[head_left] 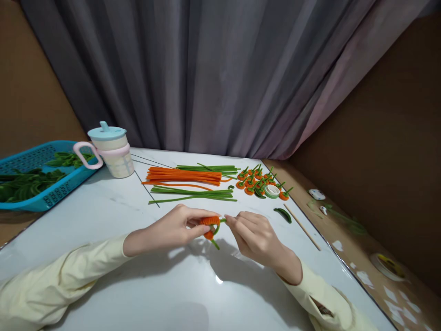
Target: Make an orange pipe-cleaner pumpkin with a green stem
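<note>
My left hand (174,228) pinches a small orange pipe-cleaner coil with a green stem (211,225) just above the white table (138,276). My right hand (255,234) is closed on the green end of the same piece from the right side. Both hands meet near the table's middle. Beyond them lie a bundle of orange pipe cleaners (184,176) and green pipe cleaners (193,194). A pile of finished orange coils with green stems (260,181) sits to the right of the bundles.
A blue basket (51,195) with green pieces stands at the far left, next to a lidded cup with a pink handle (112,151). A tape roll (272,191), a green leaf piece (283,214) and a thin wooden stick (302,227) lie at the right. A grey curtain hangs behind.
</note>
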The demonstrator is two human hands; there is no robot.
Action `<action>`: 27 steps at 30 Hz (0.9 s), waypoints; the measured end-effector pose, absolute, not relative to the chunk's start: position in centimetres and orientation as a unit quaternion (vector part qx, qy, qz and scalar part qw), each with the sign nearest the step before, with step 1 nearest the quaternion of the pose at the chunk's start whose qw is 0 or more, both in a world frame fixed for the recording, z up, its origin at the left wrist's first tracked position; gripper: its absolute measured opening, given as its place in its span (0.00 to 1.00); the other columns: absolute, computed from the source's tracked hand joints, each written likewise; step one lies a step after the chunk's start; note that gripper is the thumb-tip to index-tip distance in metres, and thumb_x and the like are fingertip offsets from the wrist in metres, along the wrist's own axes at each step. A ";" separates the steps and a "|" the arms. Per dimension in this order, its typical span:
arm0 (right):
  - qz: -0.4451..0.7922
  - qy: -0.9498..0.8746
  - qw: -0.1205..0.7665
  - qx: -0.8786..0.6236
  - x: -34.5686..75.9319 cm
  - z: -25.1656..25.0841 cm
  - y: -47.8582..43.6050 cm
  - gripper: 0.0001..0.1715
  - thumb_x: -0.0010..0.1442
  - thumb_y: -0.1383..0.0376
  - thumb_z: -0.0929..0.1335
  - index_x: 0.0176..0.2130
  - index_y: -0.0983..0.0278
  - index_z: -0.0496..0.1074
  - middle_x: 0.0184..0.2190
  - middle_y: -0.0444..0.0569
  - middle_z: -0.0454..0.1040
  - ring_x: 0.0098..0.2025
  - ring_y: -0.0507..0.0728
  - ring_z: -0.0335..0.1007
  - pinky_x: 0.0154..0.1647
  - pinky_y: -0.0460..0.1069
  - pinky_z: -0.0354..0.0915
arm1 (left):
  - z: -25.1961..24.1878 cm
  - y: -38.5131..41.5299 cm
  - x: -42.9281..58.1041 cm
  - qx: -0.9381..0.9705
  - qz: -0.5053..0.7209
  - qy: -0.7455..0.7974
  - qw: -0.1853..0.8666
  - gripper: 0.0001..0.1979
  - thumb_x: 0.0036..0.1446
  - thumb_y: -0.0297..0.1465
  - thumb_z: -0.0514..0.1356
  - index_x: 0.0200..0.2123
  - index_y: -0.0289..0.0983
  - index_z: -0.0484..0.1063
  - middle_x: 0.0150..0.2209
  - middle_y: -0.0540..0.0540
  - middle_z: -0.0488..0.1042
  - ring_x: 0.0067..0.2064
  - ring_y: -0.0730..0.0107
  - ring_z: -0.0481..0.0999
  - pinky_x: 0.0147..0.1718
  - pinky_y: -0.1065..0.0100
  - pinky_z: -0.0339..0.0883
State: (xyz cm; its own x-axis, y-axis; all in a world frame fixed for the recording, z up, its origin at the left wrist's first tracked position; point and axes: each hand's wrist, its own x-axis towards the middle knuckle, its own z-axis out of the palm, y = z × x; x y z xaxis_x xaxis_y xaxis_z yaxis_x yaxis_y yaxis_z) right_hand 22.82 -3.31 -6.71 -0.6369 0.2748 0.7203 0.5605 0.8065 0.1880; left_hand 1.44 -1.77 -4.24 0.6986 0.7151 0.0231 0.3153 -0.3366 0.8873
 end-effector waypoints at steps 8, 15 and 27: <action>-0.144 -0.875 0.388 -0.253 23.4 -7.6 -2.8 0.09 0.61 0.78 0.62 0.33 0.68 0.68 0.16 0.44 0.64 0.19 0.51 0.53 0.21 0.47 0.50 | -4.2 -1.5 0.3 0.909 0.238 0.242 0.243 0.15 0.62 0.25 0.50 0.47 0.35 0.72 0.35 0.46 0.78 0.33 0.72 0.75 0.33 0.73 0.66; 0.158 -0.851 0.376 -0.330 23.2 -7.3 -2.9 0.06 0.64 0.67 0.64 0.36 0.65 0.71 0.28 0.47 0.76 0.27 0.50 0.70 0.28 0.44 0.65 | -6.4 -1.0 -0.1 0.941 0.265 0.197 0.077 0.22 0.58 0.18 0.47 0.54 0.33 0.66 0.49 0.38 0.73 0.48 0.60 0.74 0.45 0.61 0.70; -0.139 -0.894 0.327 -0.274 23.5 -9.5 -2.5 0.12 0.62 0.76 0.60 0.35 0.69 0.71 0.21 0.47 0.71 0.25 0.52 0.64 0.23 0.47 0.55 | -5.2 -0.9 1.0 0.688 0.263 0.373 0.564 0.22 0.54 0.34 0.61 0.52 0.38 0.65 0.46 0.43 0.75 0.46 0.60 0.77 0.43 0.63 0.72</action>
State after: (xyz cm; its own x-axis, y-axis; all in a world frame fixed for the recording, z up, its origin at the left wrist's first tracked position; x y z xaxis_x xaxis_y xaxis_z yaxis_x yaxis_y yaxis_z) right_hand 23.51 -2.50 -9.54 -0.6360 0.3993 0.6603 0.5805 0.8113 0.0685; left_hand 1.04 -0.86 -5.23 0.5832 0.8101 -0.0597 0.2182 -0.0855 0.9722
